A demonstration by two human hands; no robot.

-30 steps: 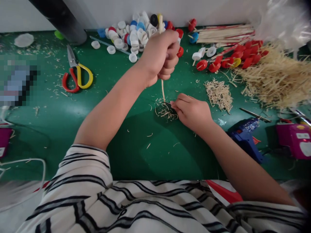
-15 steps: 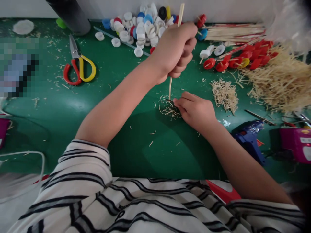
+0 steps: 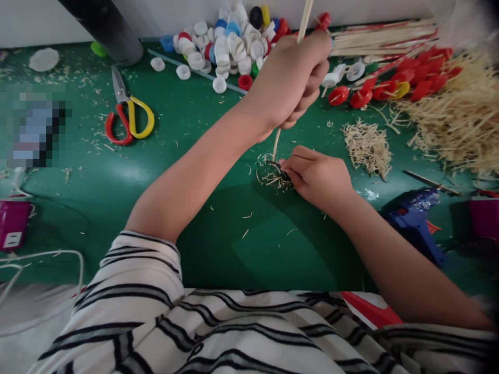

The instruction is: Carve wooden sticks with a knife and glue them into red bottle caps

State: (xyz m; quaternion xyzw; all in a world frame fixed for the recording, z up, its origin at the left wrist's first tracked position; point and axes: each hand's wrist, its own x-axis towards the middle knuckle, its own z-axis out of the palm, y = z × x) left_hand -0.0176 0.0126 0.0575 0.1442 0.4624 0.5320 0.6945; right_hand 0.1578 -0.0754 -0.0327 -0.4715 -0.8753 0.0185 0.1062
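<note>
My left hand (image 3: 290, 78) is wrapped round a thin wooden stick (image 3: 305, 21) held steeply, its top leaning right. The stick's lower end comes down to a small pile of curled wood shavings (image 3: 275, 179) on the green table. Beside that end, my right hand (image 3: 319, 174) rests low with the fingers pinched together. A small dark, thin piece like a blade (image 3: 274, 162) sticks out from its fingertips and meets the stick. Most of this piece is hidden by the fingers.
Scissors (image 3: 130, 111) lie at left. Bottle caps (image 3: 230, 44) are heaped at the back. To the right are red caps on sticks (image 3: 423, 72), loose sticks (image 3: 378, 39), a small shavings heap (image 3: 366, 148), a bigger one (image 3: 463, 111) and a blue glue gun (image 3: 417, 221).
My left hand has moved slightly to the right with the stick, which leans further over. My right hand stays beside its lower end. The view has shifted a little.
</note>
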